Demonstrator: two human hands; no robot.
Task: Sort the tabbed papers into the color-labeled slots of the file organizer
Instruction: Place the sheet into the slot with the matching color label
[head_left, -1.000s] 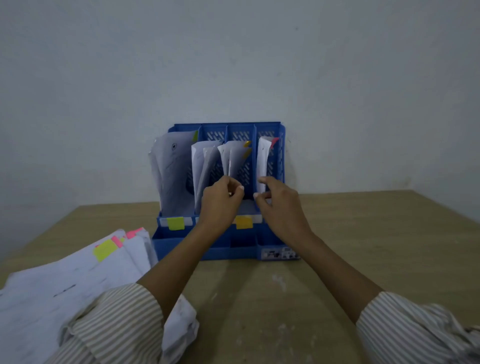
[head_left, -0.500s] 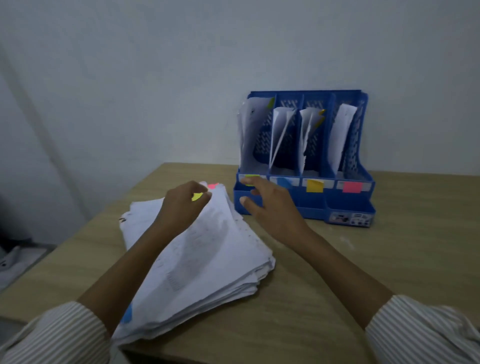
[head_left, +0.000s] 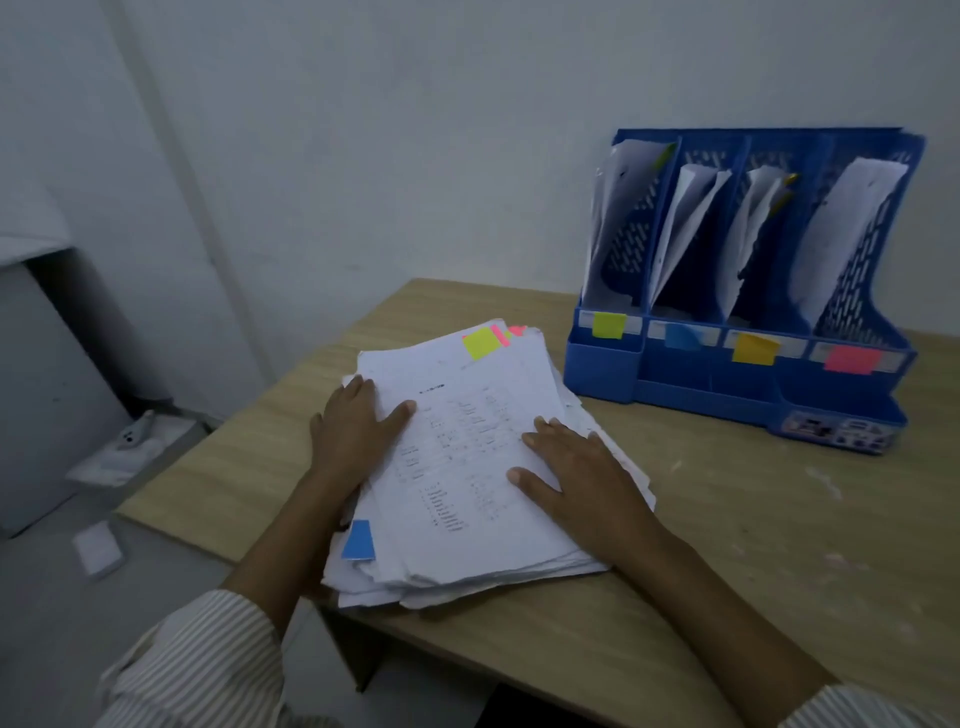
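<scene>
A thick stack of white papers lies on the wooden table's left part. The top sheet carries a yellow-green tab; pink tabs peek out behind it and a blue tab sticks out at the near left. My left hand rests flat on the stack's left edge. My right hand lies flat on its right side. The blue file organizer stands at the back right, four slots labeled yellow-green, blue, orange and pink, each holding papers.
The table ends just left of the stack, with floor below. A white item and a small white card lie on the floor at left. A pale wall rises behind the organizer.
Both hands left the organizer's slots and came down flat onto the paper stack. The view swung left, so the organizer now sits at the right.
</scene>
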